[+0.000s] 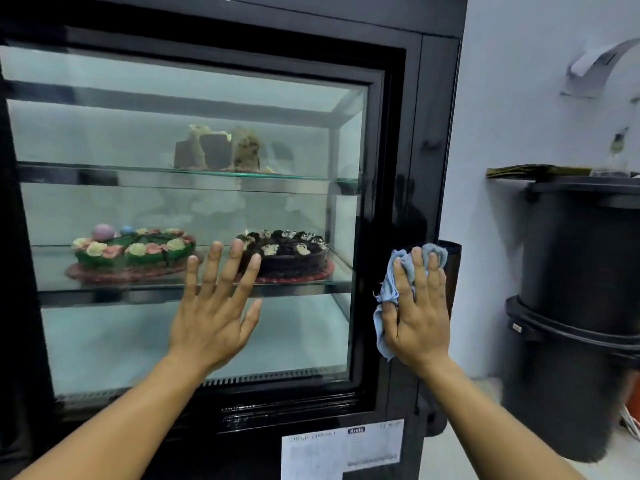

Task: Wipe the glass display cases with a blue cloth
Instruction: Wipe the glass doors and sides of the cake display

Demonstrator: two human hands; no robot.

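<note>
The right hand (417, 317) is pressing the blue cloth (389, 289) against the black right frame of the display case (408, 133), fingers straight, grip open. The cloth's long axis is running up and down. The left hand (214, 313) is lying spread on the glass (138, 341), grip open.

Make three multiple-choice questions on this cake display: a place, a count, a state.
1. Where is the blue cloth? A) under the right hand on the case's black frame B) on the top shelf C) on the floor
2. How many round cakes are on the lower shelf? A) one B) two C) four
3. How is the left hand? A) fisted B) pinching the cloth C) flat, fingers spread
Answers: A, the hand presses it there; B, a green flowered cake and a chocolate cake; C, straight fingers fan over the glass.
</note>
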